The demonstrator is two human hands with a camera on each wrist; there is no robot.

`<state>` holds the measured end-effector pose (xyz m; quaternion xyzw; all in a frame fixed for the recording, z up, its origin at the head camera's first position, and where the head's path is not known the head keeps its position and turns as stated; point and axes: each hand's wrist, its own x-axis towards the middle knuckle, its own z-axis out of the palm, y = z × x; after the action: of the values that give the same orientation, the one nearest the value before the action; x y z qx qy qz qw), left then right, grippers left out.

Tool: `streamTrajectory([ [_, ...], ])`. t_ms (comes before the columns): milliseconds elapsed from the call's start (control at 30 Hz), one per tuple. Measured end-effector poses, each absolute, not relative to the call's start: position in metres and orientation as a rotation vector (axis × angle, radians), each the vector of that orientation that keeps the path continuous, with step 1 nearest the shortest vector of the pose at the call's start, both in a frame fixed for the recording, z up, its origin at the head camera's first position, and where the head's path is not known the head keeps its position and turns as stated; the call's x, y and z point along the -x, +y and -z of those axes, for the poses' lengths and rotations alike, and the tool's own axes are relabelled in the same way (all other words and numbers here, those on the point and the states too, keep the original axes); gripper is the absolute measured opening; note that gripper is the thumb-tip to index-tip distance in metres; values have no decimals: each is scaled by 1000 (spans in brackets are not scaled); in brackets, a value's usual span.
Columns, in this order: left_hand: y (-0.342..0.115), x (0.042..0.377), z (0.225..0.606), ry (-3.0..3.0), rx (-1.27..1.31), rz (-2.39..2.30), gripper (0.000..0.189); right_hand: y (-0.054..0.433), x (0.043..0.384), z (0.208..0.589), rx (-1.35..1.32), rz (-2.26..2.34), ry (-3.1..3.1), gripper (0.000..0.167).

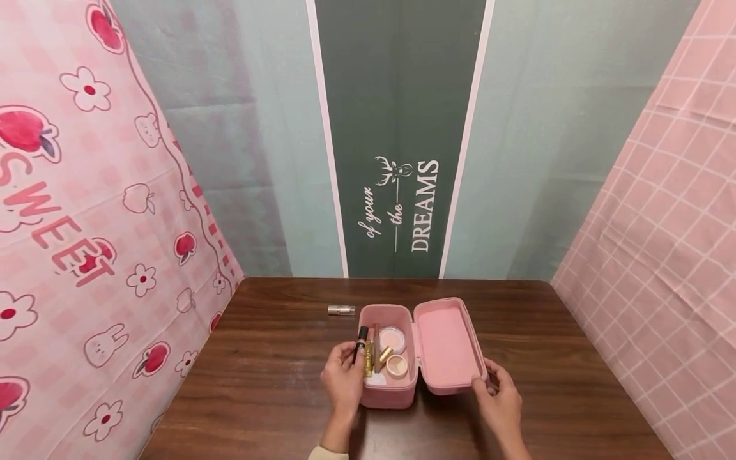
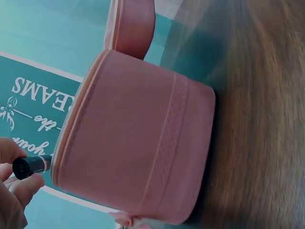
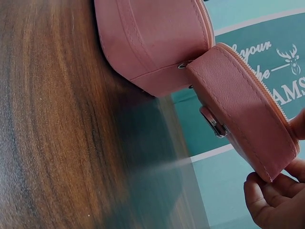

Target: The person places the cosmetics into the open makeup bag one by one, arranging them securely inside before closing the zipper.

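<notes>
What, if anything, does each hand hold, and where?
The left hand pinches a small black-ended cylinder by one black end; the right hand grips a pink, rounded, leathery lid by its near outer corner.

I note the right hand (image 3: 279, 202) gripping the free end of a pink, stitched, leather-textured lid (image 3: 240, 109), thumb at its zippered rim, fingers against the opposite edge. A shiny metal fitting (image 3: 217, 125) sits on the lid's outer face. The lid adjoins a pink, rounded-corner, leather-textured case (image 3: 157, 40) on a dark brown wood-grain tabletop (image 3: 52, 133). I record a green panel (image 3: 257, 33) with white lettering behind.
</notes>
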<state>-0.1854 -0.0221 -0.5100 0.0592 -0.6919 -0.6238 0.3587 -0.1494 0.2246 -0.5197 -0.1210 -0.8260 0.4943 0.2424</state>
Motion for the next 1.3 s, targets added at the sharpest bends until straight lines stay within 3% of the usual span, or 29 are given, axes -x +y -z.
streamTrajectory([
  [933, -19, 204, 482, -1978, -195, 1552, 12, 226, 148, 516, 300, -1324, -2253, 35],
  [1300, -20, 210, 487, -2005, -250, 1527, 13, 222, 146, 515, 321, -1321, -2273, 36],
])
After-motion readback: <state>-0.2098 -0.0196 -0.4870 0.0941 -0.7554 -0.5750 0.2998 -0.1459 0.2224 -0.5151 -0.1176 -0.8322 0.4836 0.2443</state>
